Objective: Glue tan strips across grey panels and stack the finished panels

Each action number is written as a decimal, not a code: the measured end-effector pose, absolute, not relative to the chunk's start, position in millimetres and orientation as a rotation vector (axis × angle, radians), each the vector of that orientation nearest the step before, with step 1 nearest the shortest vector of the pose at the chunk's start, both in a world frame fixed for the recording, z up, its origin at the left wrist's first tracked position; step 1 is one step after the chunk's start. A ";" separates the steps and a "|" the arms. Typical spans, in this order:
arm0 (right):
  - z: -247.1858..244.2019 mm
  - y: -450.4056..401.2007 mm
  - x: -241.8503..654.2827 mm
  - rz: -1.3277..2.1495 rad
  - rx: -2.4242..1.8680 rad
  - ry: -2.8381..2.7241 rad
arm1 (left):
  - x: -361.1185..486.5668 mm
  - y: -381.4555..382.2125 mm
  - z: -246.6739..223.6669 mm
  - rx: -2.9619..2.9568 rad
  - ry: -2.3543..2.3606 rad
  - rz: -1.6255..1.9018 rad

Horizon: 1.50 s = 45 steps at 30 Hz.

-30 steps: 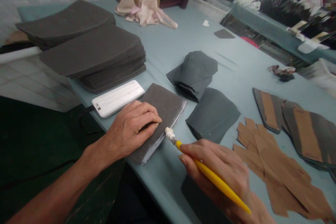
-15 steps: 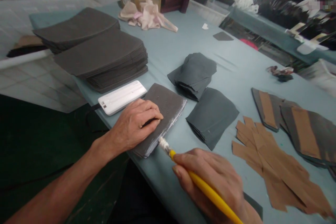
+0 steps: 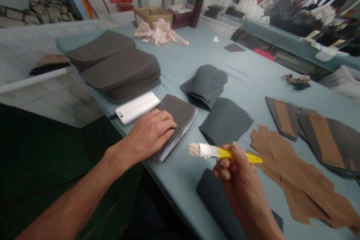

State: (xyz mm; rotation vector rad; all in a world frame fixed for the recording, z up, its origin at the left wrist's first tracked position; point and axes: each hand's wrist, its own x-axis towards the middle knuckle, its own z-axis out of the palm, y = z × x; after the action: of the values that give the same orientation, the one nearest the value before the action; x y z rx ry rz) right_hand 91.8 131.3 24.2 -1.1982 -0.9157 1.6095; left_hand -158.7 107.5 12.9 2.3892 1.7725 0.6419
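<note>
My left hand [image 3: 153, 131] rests on a stack of dark grey sheet pieces [image 3: 180, 110], its fingers lying over the top and pressing down. White streaks run along the stack's right edge. My right hand [image 3: 242, 176] is closed round the yellow handle of a paintbrush [image 3: 208, 150]. White paste coats the brush's ferrule and bristles, which point left, apart from the stack. Behind my left hand lies a white flat device [image 3: 137, 108] with a dark cable. Partly hidden under my right hand is a dark green-grey piece [image 3: 215, 198].
Two dark stacks [image 3: 120, 71] stand at the table's left, beside a white crate [image 3: 56, 93]. Folded grey pieces [image 3: 206, 84] and a fanned grey pile [image 3: 226, 120] lie mid-table. Brown strips [image 3: 292, 172] and grey panels with brown bands [image 3: 323, 138] lie right.
The paintbrush has left the stack's edge and moved up and right; it has turned from slanting to nearly level. My left hand stays on the stack. The view has tilted up slightly.
</note>
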 end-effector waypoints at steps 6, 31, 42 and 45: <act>24.8 132.5 91.5 1.698 -1.202 -0.834 | -134.0 93.9 15.6 2.314 1.946 0.610; 38.1 143.3 52.5 1.427 -0.958 -1.252 | -74.7 64.3 -16.6 2.136 2.133 0.701; 45.7 133.2 17.1 1.194 -0.965 -1.682 | -63.3 75.0 -39.1 2.047 2.195 0.729; 45.8 132.3 10.8 1.195 -0.965 -1.733 | -62.2 75.5 -34.3 2.050 2.239 0.701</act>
State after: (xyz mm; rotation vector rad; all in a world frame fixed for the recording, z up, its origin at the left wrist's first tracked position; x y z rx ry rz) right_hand 10.8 132.3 45.8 -0.9654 -1.7331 1.1954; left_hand -62.2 75.5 -34.3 2.0497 2.2389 0.7005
